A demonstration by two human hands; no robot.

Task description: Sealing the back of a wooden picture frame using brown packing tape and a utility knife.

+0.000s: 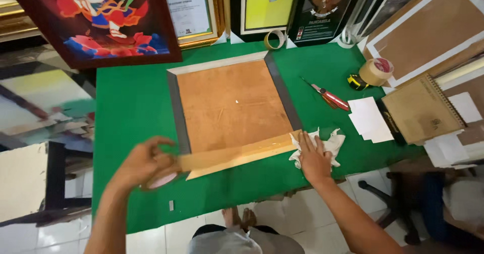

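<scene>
Head view: brown tape (237,155) is being laid along the near edge of a frame back (233,105) on green felt (131,107). Its roll (162,179) is gripped by the left hand (146,163); a white cloth (327,145) is pressed under the flat right hand (313,158). Steady tension and straight alignment are called for next.

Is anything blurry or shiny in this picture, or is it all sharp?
Head view: the left hand and the tape roll it holds are smeared by motion; the right hand on the white cloth is sharper. The stretched brown tape shows a soft sheen. Light is even, with faint shadows on the green table.
</scene>
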